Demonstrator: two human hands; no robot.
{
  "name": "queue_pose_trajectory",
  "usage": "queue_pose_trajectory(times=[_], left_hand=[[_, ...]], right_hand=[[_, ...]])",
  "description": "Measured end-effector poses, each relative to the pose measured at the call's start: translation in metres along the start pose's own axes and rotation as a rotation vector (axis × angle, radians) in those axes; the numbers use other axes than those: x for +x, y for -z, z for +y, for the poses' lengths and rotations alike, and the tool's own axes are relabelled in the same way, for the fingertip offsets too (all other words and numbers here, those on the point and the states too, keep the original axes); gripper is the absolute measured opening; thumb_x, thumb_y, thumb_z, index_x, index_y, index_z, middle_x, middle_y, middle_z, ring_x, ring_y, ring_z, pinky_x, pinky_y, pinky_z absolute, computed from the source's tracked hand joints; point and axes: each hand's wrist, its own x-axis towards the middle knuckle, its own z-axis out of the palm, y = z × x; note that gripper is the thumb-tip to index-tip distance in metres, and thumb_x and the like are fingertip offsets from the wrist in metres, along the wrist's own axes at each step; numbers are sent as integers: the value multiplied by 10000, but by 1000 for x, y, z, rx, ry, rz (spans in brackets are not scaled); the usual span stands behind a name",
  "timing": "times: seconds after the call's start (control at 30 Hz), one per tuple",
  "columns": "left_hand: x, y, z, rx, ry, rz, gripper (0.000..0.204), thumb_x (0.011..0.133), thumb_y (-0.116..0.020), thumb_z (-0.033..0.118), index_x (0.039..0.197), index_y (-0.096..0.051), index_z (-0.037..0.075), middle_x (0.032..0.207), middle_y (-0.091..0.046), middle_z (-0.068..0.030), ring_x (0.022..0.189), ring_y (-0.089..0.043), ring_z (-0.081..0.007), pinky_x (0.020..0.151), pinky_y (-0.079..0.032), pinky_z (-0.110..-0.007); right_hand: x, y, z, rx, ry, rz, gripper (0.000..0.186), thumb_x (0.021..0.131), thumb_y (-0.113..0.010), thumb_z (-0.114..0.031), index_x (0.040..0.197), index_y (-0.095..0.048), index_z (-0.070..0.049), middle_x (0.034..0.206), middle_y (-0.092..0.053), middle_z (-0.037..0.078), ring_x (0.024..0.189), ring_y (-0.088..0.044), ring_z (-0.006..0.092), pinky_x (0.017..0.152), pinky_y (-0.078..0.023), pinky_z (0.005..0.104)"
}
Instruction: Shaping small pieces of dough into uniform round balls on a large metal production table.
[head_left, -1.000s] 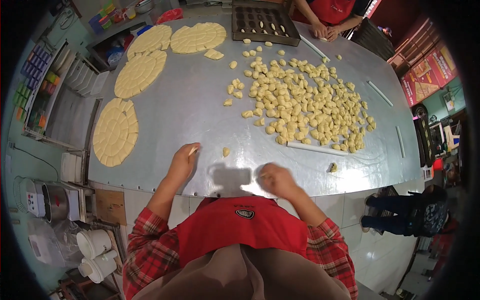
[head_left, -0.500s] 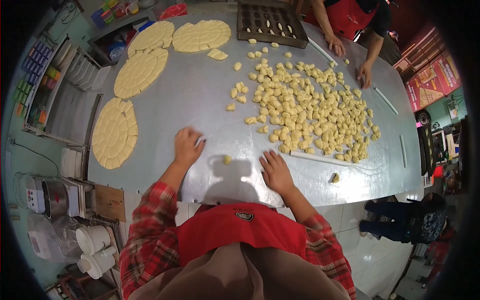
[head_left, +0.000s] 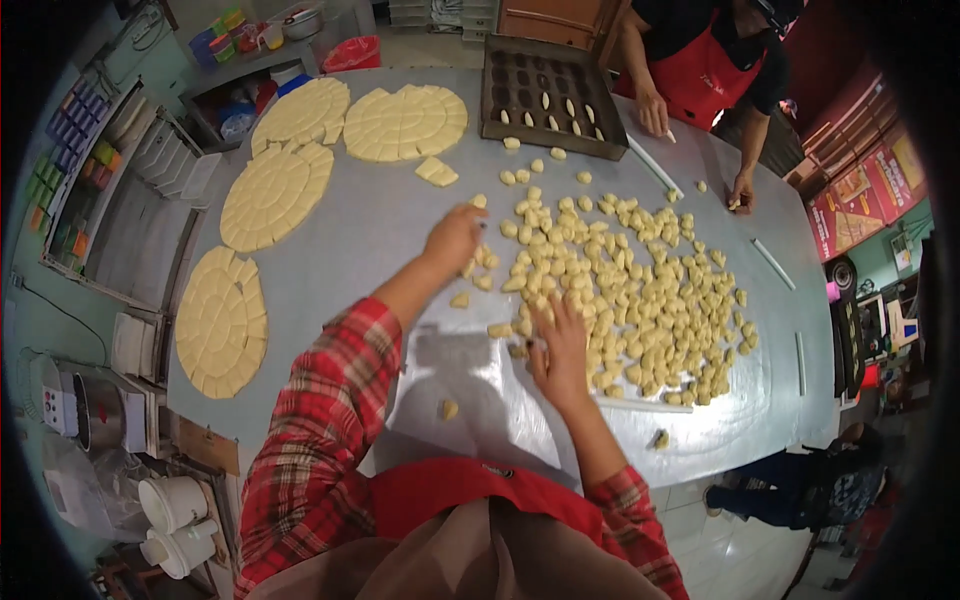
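Observation:
My left hand (head_left: 456, 240) is stretched forward at the left edge of a spread of small pale-yellow dough pieces (head_left: 650, 280). Its slightly curved fingertips reach a single dough piece (head_left: 479, 201); the hand looks open, with a small group of pieces beside its thumb. Lower down, my right hand (head_left: 560, 350) rests with fingers apart over the spread's near left part, touching or just above several lumps. One lone dough piece (head_left: 449, 409) lies near me on the metal table (head_left: 350, 250).
Scored dough rounds (head_left: 222, 320) line the left side, with a cut-off slab (head_left: 437, 171) nearby. A dark moulded tray (head_left: 550, 95) holding some dough stands at the far edge. White rods (head_left: 773, 263) lie on the table. Across it, a co-worker's hand (head_left: 740, 195) holds a dough piece.
Both my hands have moved forward from the near edge to the dough pieces, the left one farther. My view has tilted up. The co-worker's hands have lifted off the table's surface or closed on dough.

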Motion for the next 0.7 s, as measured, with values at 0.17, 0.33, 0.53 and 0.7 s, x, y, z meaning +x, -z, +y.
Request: queue_pose_trajectory(times=[0.17, 0.33, 0.53, 0.7], left_hand=[[92, 11, -99, 418, -120, 76, 301, 885, -461, 111, 1148, -604, 87, 1149, -595, -109, 1084, -554, -291, 933, -431, -404], [137, 12, -125, 836, 9, -305, 352, 854, -458, 120, 1180, -590, 135, 1184, -584, -62, 1261, -432, -254, 1023, -347, -450], [114, 55, -120, 915, -248, -215, 326, 823, -560, 175, 1142, -578, 109, 1130, -595, -84, 1229, -457, -281, 1057, -285, -478], [44, 66, -99, 34, -72, 115, 211, 852, -575, 135, 1052, -562, 68, 979, -611, -59, 1015, -576, -181, 889, -435, -388]], right_hand=[[-87, -31, -3, 261, 56, -56, 313, 722, -608, 13, 1032, -597, -33, 1227, -515, 247, 1105, -523, 417, 908, -446, 471], [-128, -40, -1, 301, -48, -176, 384, 665, -619, 7, 1045, -598, -42, 1234, -539, 176, 1118, -529, 375, 917, -459, 435], [-126, -38, -10, 267, -100, -166, 409, 653, -587, 46, 1053, -607, -36, 1220, -551, 158, 1096, -540, 345, 889, -450, 422], [-135, -39, -13, 268, -112, -142, 321, 763, -540, 48, 1067, -608, -28, 1154, -584, 166, 1067, -565, 331, 900, -460, 395]])
